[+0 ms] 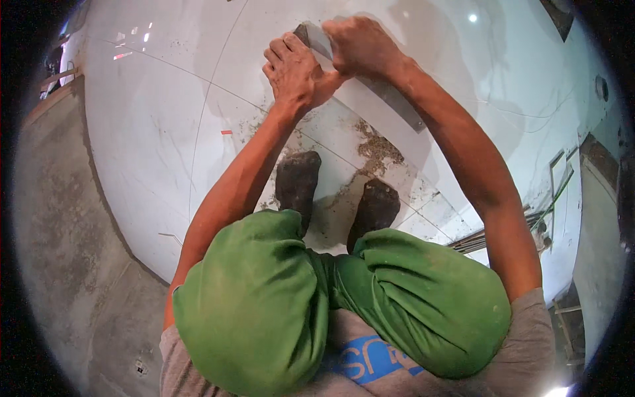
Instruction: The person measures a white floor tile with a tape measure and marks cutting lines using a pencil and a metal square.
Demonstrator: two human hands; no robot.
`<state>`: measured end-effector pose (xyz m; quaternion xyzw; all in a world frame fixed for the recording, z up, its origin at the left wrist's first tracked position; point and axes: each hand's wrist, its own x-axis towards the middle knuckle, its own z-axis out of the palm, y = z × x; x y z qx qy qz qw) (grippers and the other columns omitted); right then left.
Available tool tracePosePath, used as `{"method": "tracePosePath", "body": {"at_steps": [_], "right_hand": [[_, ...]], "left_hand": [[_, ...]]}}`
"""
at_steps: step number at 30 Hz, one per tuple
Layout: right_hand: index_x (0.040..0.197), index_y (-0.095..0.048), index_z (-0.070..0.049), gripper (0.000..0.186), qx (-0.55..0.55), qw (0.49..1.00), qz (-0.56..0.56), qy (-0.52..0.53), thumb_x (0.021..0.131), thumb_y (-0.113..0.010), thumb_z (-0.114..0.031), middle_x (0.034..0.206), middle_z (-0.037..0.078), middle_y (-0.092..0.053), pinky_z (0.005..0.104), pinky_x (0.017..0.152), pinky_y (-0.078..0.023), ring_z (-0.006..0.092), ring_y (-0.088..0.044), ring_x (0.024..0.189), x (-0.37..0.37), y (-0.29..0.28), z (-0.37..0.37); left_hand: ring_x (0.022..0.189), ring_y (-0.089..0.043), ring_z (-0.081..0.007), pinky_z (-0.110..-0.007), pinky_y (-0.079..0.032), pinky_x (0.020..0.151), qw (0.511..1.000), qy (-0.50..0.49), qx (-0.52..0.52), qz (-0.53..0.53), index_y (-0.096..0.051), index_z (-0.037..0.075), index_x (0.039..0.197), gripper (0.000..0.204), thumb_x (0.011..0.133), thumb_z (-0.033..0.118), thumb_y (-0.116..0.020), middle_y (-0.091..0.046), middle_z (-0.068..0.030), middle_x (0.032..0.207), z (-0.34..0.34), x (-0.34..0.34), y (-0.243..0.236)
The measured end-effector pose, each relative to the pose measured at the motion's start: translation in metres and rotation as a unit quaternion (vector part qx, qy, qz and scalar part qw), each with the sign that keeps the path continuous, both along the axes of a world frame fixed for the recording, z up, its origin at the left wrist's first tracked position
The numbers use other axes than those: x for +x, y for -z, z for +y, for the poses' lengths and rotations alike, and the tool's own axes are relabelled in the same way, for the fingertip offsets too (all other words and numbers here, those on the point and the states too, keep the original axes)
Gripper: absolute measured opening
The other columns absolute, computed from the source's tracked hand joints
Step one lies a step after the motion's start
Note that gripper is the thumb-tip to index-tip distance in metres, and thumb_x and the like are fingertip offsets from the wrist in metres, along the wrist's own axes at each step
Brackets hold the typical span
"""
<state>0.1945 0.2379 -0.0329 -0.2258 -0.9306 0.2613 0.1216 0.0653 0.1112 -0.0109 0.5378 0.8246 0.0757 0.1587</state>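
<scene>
Across most of the ground, a glossy white tile floor (149,188) is spreading, w/ thin joint lines running over it. On the L side, a rough grey concrete surface (59,192) is bordering it. Low over the tiles, a person is squatting, wearing green trousers (251,304) and a greyish shirt (529,324) w/ a blue print. Beyond the feet, a flat grey strip (395,104) is lying at a slant, its far end pointing up-left and its near end down-right, approx. under the R wrist. Near the R elbow, a bundle of thin strips (473,242) is resting on the floor. Two dark shoes (297,180) are standing flat b/w the knees and the strip. The R hand (362,49) is making a fist, clamping on the grey strip, though its fingertips are hiding from me. The L hand (294,76) is bending its fingers just beside the strip's far end, the thumb reaching toward the R hand; if it is gripping, I cannot tell. Brown dirt (380,151) is lying b/w strip and shoes. Lastly, a small red piece (226,132) is showing on the tiles.
</scene>
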Motion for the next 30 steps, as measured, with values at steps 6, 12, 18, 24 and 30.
{"method": "tracePosePath", "body": {"at_steps": [6,12,18,24,30], "right_hand": [[0.091,-0.066,-0.001,0.019,-0.041,0.999,-0.014,0.006,0.079,-0.071,-0.015,0.084,0.023,-0.071,0.0529,0.076,-0.06,0.0449,-0.073,0.08,0.054,-0.012,-0.029],[0.092,-0.063,0.0,0.008,-0.071,0.996,0.05,0.033,0.086,-0.068,-0.001,0.077,0.022,-0.065,0.0499,0.066,-0.055,0.043,-0.067,0.071,0.117,-0.007,-0.049],[0.096,-0.066,-0.001,0.005,-0.12,0.988,0.048,0.089,0.092,-0.065,0.001,0.08,0.022,-0.067,0.0488,0.063,-0.053,0.0418,-0.067,0.069,0.132,-0.006,-0.058],[0.092,-0.063,-0.003,0.014,-0.101,0.992,0.023,0.072,0.079,-0.066,-0.005,0.076,0.022,-0.066,0.0541,0.067,-0.056,0.0449,-0.068,0.07,0.125,-0.002,-0.058],[0.094,-0.063,-0.002,0.014,-0.082,0.995,0.023,0.051,0.08,-0.066,-0.002,0.077,0.021,-0.067,0.0524,0.068,-0.056,0.0435,-0.068,0.072,0.119,-0.005,-0.055]], "left_hand": [[0.125,-0.045,-0.0411,-0.057,-0.037,0.105,1.0,0.009,0.006,0.022,-0.042,-0.013,0.133,0.118,0.067,0.073,-0.089,-0.048,-0.026,0.129,-0.014,-0.005,0.01],[0.125,-0.044,-0.0421,-0.06,-0.037,0.105,1.0,0.022,-0.006,0.012,-0.044,-0.015,0.131,0.121,0.069,0.08,-0.085,-0.046,-0.0286,0.129,-0.007,-0.005,0.006],[0.124,-0.043,-0.0414,-0.06,-0.038,0.104,1.0,0.017,-0.021,0.004,-0.044,-0.016,0.13,0.121,0.071,0.082,-0.084,-0.046,-0.0283,0.128,-0.004,-0.002,-0.001],[0.128,-0.05,-0.0471,-0.063,-0.044,0.105,0.999,0.011,-0.041,0.017,-0.05,-0.012,0.129,0.118,0.07,0.085,-0.083,-0.05,-0.0314,0.133,-0.004,-0.001,-0.005],[0.129,-0.049,-0.0444,-0.061,-0.043,0.104,0.999,0.011,-0.012,0.033,-0.048,-0.012,0.131,0.12,0.07,0.086,-0.082,-0.05,-0.0295,0.132,-0.005,-0.001,-0.003]]}}
